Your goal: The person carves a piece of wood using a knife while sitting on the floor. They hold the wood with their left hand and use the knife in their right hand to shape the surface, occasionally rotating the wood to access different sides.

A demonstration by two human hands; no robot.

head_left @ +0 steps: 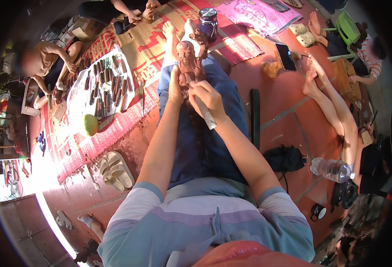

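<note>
A reddish-brown wooden carving (188, 60) of a bearded figure rests upright between my legs, in blue trousers. My left hand (175, 87) is wrapped round its left side, low down. In my right hand (208, 99) is a flat grey strip (206, 116), pinched by the fingers, with its wide end toward me. The strip's upper tip reaches the front of the carving near its base. Whether the strip is a blade or folded abrasive I cannot make out. Fingers and shadow hide the carving's lower part.
Many dark-handled carving tools (111, 84) lie on a white sheet at left, near a green round fruit (90, 125). A dark flask (208, 23) stands beyond my feet. Sandals (116, 171), a phone (286, 57) and a plastic bottle (331, 170) are around me. Other people sit left, ahead and right.
</note>
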